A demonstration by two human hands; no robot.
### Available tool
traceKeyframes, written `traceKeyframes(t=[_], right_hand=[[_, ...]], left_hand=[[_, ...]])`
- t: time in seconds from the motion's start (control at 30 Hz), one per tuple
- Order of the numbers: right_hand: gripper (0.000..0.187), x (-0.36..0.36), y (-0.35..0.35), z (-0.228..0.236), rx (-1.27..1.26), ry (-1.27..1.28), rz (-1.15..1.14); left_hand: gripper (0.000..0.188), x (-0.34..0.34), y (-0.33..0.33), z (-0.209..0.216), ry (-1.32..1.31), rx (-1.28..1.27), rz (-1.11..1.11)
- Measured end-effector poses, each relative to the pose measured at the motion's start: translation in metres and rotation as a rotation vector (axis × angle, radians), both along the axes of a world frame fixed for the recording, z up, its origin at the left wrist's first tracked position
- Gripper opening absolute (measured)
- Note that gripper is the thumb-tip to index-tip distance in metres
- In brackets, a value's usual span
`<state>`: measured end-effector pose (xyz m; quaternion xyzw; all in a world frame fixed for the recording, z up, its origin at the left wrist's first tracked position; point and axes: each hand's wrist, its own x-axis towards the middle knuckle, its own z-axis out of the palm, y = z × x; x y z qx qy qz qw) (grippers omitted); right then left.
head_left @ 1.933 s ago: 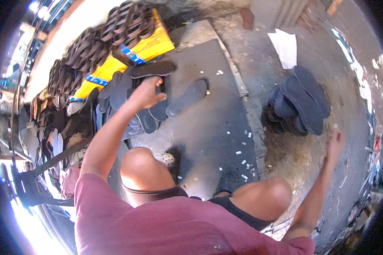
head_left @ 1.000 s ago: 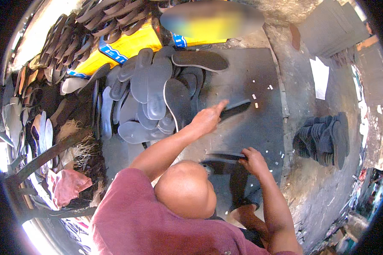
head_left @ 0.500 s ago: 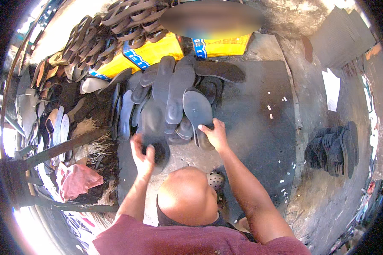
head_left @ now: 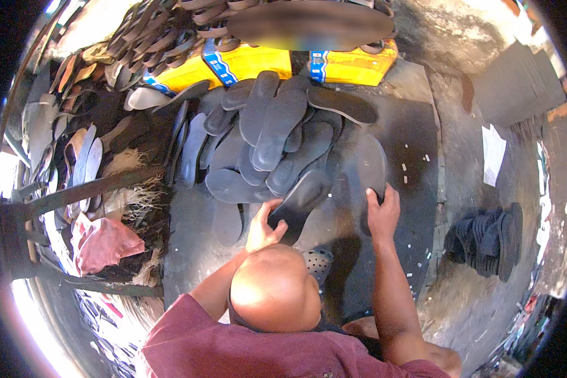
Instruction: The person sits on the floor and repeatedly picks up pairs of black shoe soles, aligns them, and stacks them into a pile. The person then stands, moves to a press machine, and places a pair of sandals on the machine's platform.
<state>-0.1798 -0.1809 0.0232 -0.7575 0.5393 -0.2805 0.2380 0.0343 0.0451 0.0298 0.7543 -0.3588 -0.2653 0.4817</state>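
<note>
My right hand (head_left: 383, 211) grips a long dark grey shoe sole (head_left: 372, 160) by its near end, thumb on top. This sole is apart from the pile, to its right, and slightly blurred. My left hand (head_left: 264, 228) is closed at the near end of a black sole (head_left: 307, 196), fingers and thumb at its edge. That sole lies tilted against the front of a heap of grey soles (head_left: 280, 126). Another sole (head_left: 228, 222) lies flat just left of my left hand.
A dark mat (head_left: 409, 239) with small white scraps spreads to the right. Stacked soles (head_left: 485, 242) stand beyond it. Yellow boxes (head_left: 252, 65) and rows of sandals (head_left: 151, 38) line the back. At left are a wooden frame (head_left: 94, 189) and a pink cloth (head_left: 104, 244).
My right hand has carried its sole rightward, away from the heap. My left hand has moved right, from an open pose beside a blurred sole to the black sole. The view has shifted slightly.
</note>
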Motion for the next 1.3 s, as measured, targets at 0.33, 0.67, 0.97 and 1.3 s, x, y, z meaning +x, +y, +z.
traceKeyframes(t=[0.33, 0.67, 0.97, 1.3], right_hand=[[0.050, -0.056, 0.011, -0.081, -0.051, 0.511, -0.096], [0.048, -0.057, 0.011, -0.078, -0.020, 0.541, -0.092], [0.060, -0.062, 0.006, -0.089, -0.040, 0.450, -0.087], [0.055, 0.046, 0.061, -0.004, 0.861, -0.427, 0.309]], left_hand=[[0.063, 0.077, -0.262, -0.015, -0.846, 0.134, -0.251], [0.089, 0.064, -0.295, 0.012, -0.821, 0.177, -0.276], [0.108, -0.027, -0.123, -0.005, -0.401, 0.316, -0.046], [0.063, -0.021, -0.072, 0.015, 0.656, -0.109, -0.088]])
